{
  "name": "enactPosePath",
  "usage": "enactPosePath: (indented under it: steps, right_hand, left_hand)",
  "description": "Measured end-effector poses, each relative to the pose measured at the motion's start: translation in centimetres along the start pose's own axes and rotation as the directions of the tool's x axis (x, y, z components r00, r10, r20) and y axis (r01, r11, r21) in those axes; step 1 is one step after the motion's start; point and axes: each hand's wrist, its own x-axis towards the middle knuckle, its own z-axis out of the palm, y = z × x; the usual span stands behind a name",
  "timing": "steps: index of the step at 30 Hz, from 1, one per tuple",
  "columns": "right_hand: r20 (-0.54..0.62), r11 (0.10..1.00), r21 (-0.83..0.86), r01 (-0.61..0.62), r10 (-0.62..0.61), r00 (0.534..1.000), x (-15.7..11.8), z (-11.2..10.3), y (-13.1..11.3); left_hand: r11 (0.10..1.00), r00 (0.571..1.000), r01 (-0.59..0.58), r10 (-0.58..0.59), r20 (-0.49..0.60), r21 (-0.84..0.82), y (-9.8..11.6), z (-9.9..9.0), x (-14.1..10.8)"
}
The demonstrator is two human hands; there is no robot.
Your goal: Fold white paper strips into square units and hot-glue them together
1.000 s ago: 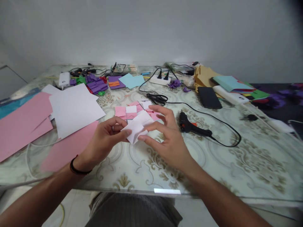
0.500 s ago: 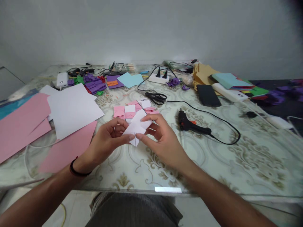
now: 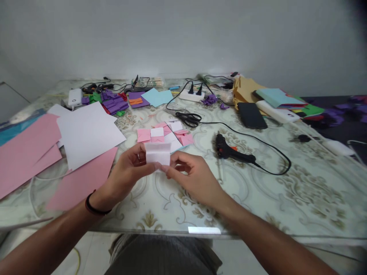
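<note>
Between my two hands, above the table, is a small folded piece of white paper (image 3: 158,153), its lower edge toward me. My left hand (image 3: 129,167) grips its left side, thumb pressed along the lower edge. At the lower right, my right hand (image 3: 191,172) pinches the same paper, its thumb tip close to the left thumb. Just beyond lie small folded pink paper pieces (image 3: 143,135) and white ones (image 3: 157,132). Scissors with black handles (image 3: 189,119) rest behind these pieces.
Right of my hands lies a black glue gun (image 3: 233,149) with its cord curving round. A black phone (image 3: 252,115) and stacked coloured paper (image 3: 281,98) are farther right. Large white sheets (image 3: 90,133) and pink sheets (image 3: 31,151) cover the left. A power strip (image 3: 191,95) sits behind.
The white paper has gone from a pointed, diamond-like shape to a small rectangle in my hands. My right fingers have come off its upper right part and are lower now.
</note>
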Motion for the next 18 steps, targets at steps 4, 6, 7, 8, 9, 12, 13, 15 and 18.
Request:
enactPosePath:
  steps: [4,6,7,8,9,12,13,15,18]
  right_hand:
    - [-0.003,0.999,0.032,0.006,-0.006,1.000,-0.1,-0.3,-0.3]
    - [-0.016,1.000,0.005,0.027,-0.027,0.999,-0.1,-0.5,-0.4]
    - [-0.023,0.999,-0.013,0.043,-0.043,0.999,-0.1,-0.6,-0.4]
    - [-0.027,0.998,-0.031,0.060,-0.061,0.998,-0.1,-0.7,-0.4]
    - [-0.030,0.996,-0.048,0.077,-0.079,0.996,-0.1,-0.8,-0.4]
    - [-0.037,0.991,-0.079,0.112,-0.115,0.993,0.0,-1.0,-0.4]
    - [-0.040,0.989,-0.093,0.114,-0.118,0.992,0.0,-1.1,-0.4]
    - [-0.043,0.987,-0.121,0.109,-0.115,0.992,0.0,-1.2,-0.4]
    - [-0.018,0.979,-0.164,0.118,-0.122,0.992,0.1,-1.2,-0.3]
  left_hand:
    - [0.997,0.999,0.030,-0.032,0.026,0.078,0.7,-0.3,-0.2]
    - [0.987,0.999,0.032,-0.038,0.037,0.155,1.0,-0.4,-0.2]
    - [0.979,0.999,0.030,-0.038,0.034,0.199,1.0,-0.5,-0.2]
    - [0.970,0.999,0.028,-0.035,0.026,0.240,1.0,-0.5,-0.2]
    - [0.962,0.999,0.025,-0.030,0.015,0.270,1.0,-0.6,-0.2]
    - [0.955,0.999,0.034,-0.035,-0.003,0.294,0.8,-0.7,-0.2]
    - [0.956,0.999,0.037,-0.038,-0.003,0.291,0.8,-0.7,-0.3]
    - [0.954,0.999,0.040,-0.042,0.001,0.297,0.8,-0.7,-0.3]
    - [0.941,0.999,0.041,-0.046,0.007,0.337,1.2,-0.5,-0.4]
